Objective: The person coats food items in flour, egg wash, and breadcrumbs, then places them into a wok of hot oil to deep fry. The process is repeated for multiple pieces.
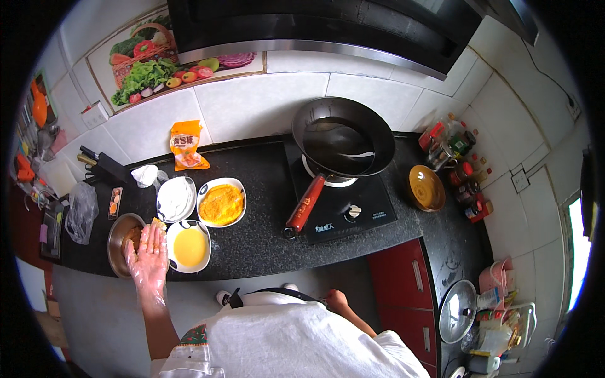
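My left hand (150, 253), in a clear plastic glove, is stretched out palm up with crumbs on its fingertips. It overlaps the right side of a steel bowl (113, 245), in which brown food (133, 234) is partly hidden. Just right of the hand stands a square dish of beaten egg (190, 247). Behind that is a dish of white powder (177, 199). A dish of orange breadcrumbs (221, 205) sits to its right, with a coated flat piece apparently in it. My bare right hand (336, 300) hangs by my waist, fingers curled, with nothing visible in it.
A black wok (344, 137) with dark liquid and a red handle (305, 204) reaching towards me sits on the cooktop (352, 208). An orange packet (187, 145) leans at the wall. A knife block (113, 167) stands left; a brown bowl (427, 188) and several bottles are right.
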Demonstrator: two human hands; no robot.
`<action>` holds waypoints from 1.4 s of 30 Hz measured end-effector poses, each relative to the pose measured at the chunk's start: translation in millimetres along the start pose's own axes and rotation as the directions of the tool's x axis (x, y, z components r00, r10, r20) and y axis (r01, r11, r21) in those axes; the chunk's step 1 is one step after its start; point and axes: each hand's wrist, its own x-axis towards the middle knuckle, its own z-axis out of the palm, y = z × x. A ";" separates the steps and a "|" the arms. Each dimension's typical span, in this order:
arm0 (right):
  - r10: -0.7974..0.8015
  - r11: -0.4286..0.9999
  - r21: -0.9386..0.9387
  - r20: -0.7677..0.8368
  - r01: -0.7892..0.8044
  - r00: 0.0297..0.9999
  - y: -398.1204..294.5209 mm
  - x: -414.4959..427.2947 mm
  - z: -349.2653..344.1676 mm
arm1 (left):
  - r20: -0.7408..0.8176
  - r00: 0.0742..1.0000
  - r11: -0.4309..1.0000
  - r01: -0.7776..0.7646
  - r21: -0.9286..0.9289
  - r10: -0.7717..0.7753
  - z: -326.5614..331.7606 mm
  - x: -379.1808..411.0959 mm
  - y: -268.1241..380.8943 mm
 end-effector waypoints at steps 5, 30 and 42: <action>0.018 0.999 0.036 0.055 -0.020 0.998 -17.5 -2.1 -12.3 | 0.011 1.000 1.000 -0.001 0.014 0.001 -4.8 1.5 0.6; 0.144 0.989 0.030 0.056 -0.146 0.988 -10.0 -10.9 -12.9 | -0.011 1.000 1.000 0.012 0.005 -0.012 -10.6 -3.3 -0.1; 0.200 0.976 -0.118 0.143 -0.184 0.969 -13.5 -9.4 -22.4 | 0.018 1.000 1.000 -0.003 0.015 0.003 -15.6 -3.7 0.1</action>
